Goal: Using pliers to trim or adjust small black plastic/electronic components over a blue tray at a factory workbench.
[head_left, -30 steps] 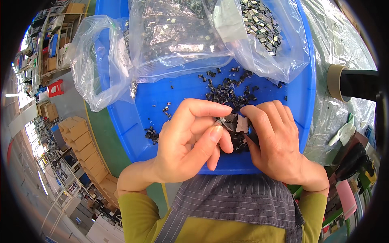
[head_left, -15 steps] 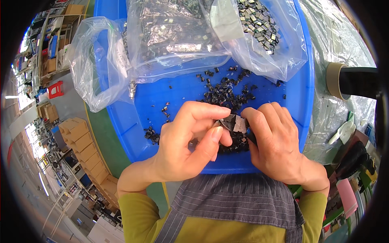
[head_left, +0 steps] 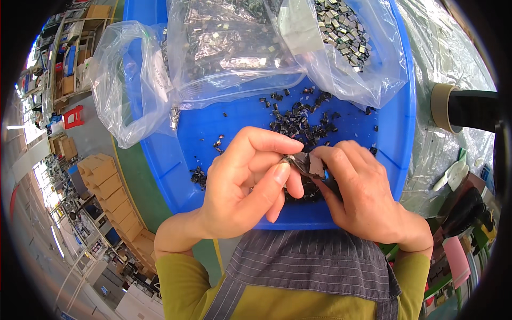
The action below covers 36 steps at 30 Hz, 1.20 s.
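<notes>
My left hand [head_left: 248,181] is curled with its thumb and fingertips at the left end of a small dark flat piece [head_left: 314,165]. The piece has a brownish-grey face and a creased, thin look; its exact kind I cannot make out. My right hand [head_left: 362,186] grips the same piece from the right, forefinger on top and thumb underneath. Something black shows between that thumb and fingers, mostly hidden. Both hands are above a blue plastic tray [head_left: 208,125]. A heap of small black chip-like parts [head_left: 298,121] lies just beyond them, and more are partly hidden beneath.
Clear plastic bags [head_left: 229,48] of small parts fill the tray's far side; one at right shows metallic square parts [head_left: 344,34]. An empty-looking bag [head_left: 114,90] overhangs the left rim. Right of the tray are a tape roll [head_left: 441,106] and a white scoop-like item [head_left: 453,173].
My right forefinger has shifted slightly left onto the dark piece, which has tilted. My left hand has moved slightly left and up, its fingers still curled.
</notes>
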### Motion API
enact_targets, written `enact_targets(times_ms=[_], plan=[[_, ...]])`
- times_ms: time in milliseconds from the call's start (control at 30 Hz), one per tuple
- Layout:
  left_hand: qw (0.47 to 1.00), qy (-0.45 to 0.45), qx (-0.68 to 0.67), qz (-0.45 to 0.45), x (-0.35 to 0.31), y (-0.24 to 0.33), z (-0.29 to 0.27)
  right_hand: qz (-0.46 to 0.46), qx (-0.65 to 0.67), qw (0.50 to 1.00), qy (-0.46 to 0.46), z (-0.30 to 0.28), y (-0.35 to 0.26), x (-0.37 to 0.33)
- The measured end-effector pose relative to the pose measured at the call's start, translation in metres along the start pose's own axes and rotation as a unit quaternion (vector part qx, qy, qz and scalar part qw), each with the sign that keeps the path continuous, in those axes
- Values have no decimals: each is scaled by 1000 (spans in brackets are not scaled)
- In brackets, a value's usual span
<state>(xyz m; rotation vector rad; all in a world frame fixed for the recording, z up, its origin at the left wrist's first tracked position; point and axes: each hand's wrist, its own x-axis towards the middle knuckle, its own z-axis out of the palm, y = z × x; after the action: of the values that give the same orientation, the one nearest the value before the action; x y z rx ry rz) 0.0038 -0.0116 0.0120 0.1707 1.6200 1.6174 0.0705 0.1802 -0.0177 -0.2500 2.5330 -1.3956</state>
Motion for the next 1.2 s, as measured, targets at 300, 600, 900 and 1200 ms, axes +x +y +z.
enact_targets(times_ms=[300, 600, 900, 1200], plan=[[996, 7, 70, 52, -1, -7, 3, -35, -144, 986, 75, 0, 1, 2], [997, -17, 44, 61, -1, -5, 0, 14, 138, 988, -64, -6, 2, -2], [999, -7, -5, 33, -3, -2, 1, 133, 260, 935, -200, -26, -9, 8], [999, -26, -19, 32, -2, -5, -1, 156, 321, 901, -247, -33, -10, 10]])
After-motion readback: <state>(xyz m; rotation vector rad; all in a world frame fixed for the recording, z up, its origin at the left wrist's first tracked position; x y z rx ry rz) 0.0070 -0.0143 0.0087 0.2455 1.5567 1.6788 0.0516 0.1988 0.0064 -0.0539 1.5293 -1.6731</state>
